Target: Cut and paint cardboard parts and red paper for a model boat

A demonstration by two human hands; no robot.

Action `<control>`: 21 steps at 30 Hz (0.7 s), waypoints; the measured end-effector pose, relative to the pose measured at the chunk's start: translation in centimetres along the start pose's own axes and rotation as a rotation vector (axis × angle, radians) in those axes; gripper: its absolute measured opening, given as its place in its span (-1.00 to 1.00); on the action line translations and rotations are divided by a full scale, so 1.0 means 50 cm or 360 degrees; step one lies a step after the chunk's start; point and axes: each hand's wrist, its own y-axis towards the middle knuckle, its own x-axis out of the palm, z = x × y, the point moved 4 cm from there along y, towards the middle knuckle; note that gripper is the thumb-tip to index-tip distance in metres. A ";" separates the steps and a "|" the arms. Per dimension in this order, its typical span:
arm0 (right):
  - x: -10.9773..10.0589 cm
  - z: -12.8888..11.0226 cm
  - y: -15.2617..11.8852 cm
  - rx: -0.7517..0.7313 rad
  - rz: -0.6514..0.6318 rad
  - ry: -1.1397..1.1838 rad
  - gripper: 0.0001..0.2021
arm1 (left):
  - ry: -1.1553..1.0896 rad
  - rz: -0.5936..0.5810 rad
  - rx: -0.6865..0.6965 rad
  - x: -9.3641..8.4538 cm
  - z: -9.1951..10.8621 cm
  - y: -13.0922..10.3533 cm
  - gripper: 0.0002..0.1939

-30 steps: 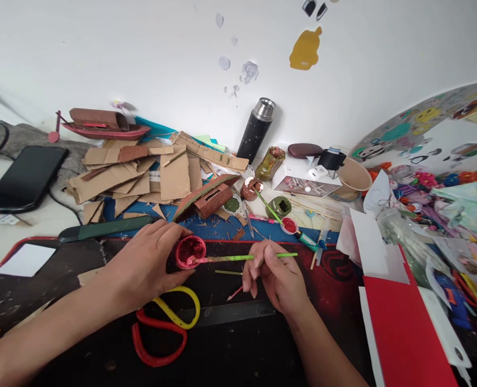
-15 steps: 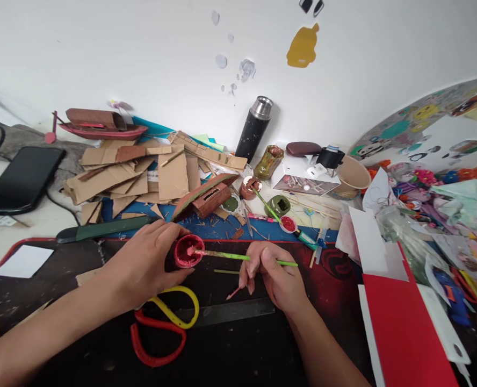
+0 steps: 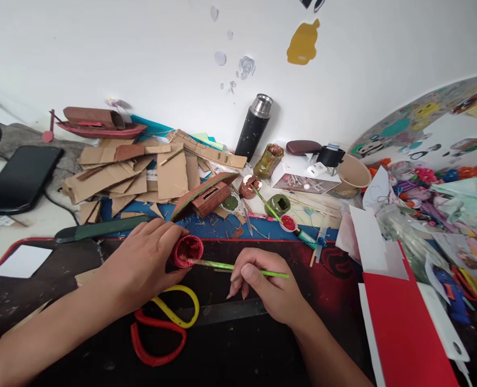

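Note:
My left hand (image 3: 152, 258) is closed around a small jar of red paint (image 3: 188, 250), its mouth tilted toward me. In my right hand (image 3: 265, 277) is a paintbrush (image 3: 218, 265) with a bright green handle, pinched between thumb and fingers. The brush's tip rests at the jar's lower rim; its bristles are partly hidden there. Below the jar lie scissors (image 3: 190, 306) with one yellow and one red handle loop. A ruler-like strip (image 3: 234, 313) lies on the dark mat under my right hand.
Behind my hands stand a brown cardboard boat (image 3: 211, 199), an open brown paint jar (image 3: 250, 187) holding a brush, and a green paint jar (image 3: 277, 204). Cardboard scraps (image 3: 113, 172) pile up at the left, by a phone (image 3: 21, 177). A black flask (image 3: 254, 126) leans near the wall. Red card (image 3: 407, 328) lies right.
The brush has moved down from inside the jar to its lower rim, and my right hand has lowered a little with it. My left hand keeps the jar in place.

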 end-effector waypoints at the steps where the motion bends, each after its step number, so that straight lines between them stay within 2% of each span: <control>1: 0.002 -0.006 -0.001 -0.0038 -0.0005 -0.0025 -0.55 | 0.0010 -0.0005 0.0003 0.000 0.001 -0.001 -0.65; 8: 0.002 -0.029 -0.006 -0.0225 -0.0048 -0.0171 -0.53 | 0.0028 -0.0021 -0.0032 -0.005 0.004 0.003 -0.69; 17: -0.015 0.000 -0.010 -0.0091 0.0098 0.0042 -0.57 | -0.0044 -0.0043 -0.0031 -0.005 -0.005 0.000 -0.67; 21: -0.019 -0.002 -0.010 -0.0063 0.0094 0.0052 -0.68 | -0.0028 -0.0041 -0.0014 0.001 -0.007 -0.004 -0.65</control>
